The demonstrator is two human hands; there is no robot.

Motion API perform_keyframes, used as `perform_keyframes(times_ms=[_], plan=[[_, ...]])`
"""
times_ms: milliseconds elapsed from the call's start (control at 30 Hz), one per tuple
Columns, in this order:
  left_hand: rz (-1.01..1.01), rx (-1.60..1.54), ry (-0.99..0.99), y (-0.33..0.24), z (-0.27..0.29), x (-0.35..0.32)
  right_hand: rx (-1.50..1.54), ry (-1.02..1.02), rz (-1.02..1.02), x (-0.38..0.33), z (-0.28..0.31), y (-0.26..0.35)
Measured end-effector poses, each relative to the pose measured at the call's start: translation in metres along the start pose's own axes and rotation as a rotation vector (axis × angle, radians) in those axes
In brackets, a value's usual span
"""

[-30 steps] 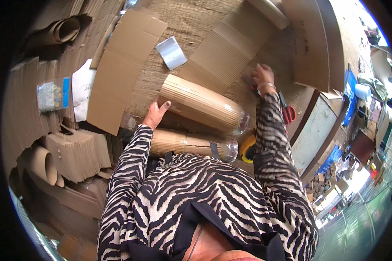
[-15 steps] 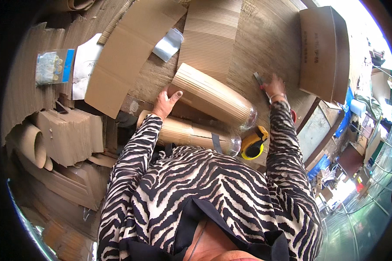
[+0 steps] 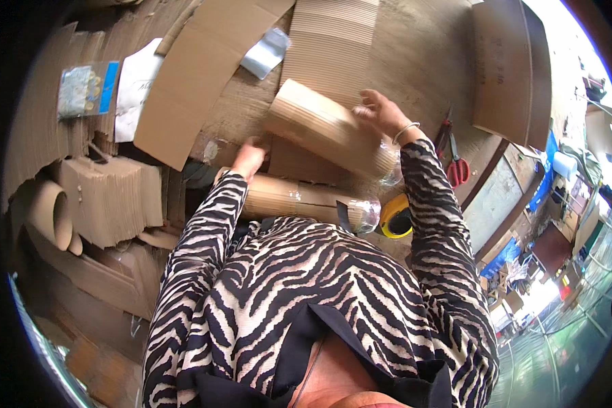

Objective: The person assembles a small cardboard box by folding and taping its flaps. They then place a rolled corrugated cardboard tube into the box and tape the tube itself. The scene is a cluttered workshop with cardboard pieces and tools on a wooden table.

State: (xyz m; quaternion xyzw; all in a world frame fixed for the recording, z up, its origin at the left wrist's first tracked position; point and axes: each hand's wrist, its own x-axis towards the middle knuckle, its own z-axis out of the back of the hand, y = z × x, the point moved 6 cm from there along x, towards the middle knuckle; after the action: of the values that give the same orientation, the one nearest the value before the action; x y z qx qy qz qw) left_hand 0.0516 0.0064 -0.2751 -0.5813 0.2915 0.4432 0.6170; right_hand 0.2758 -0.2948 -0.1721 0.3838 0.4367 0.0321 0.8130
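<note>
A corrugated cardboard roll (image 3: 326, 126) lies slantwise on the table, clear plastic showing at its right end. Over its far side hovers my right hand (image 3: 384, 115), fingers loosely apart and nothing visible in them. My left hand (image 3: 249, 160) is by the roll's near left end, its fingers blurred and partly hidden. Closer to my body is a second corrugated roll (image 3: 292, 197), with a dark strip and clear plastic at its right end. Red-handled scissors (image 3: 457, 170) lie beyond my right forearm, a slim dark-red tool (image 3: 443, 137) beside them.
A yellow tape dispenser (image 3: 396, 216) sits right of the near roll. Corrugated sheet (image 3: 333, 41), flat cardboard (image 3: 204, 75) and a clear plastic piece (image 3: 265, 53) lie farther off. At the right stands a cardboard box (image 3: 506, 75); stacked cardboard (image 3: 112, 200) fills the left.
My right hand has left the slim bladed tool and moved left over the far roll. That tool now lies by the scissors. My left hand has drawn slightly back from the roll's end.
</note>
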Motion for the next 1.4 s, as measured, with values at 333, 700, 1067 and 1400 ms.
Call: perform_keyframes(times_ms=[333,700,1067,1400], plan=[[0.031,0.887,-0.048,-0.012,-0.038,-0.003,-0.766,-0.166,0.316,-0.092,-0.054,0.052],[-0.363,0.204,0.027,-0.063,-0.011,0.014,-0.729,-0.051,0.475,-0.111,-0.039,0.041],[-0.322,0.155,0.167,-0.06,0.041,0.039,-0.756,-0.068,0.557,-0.092,-0.074,0.065],[-0.178,0.133,-0.032,-0.007,0.137,-0.048,-0.805,-0.065,0.487,-0.09,-0.076,0.059]])
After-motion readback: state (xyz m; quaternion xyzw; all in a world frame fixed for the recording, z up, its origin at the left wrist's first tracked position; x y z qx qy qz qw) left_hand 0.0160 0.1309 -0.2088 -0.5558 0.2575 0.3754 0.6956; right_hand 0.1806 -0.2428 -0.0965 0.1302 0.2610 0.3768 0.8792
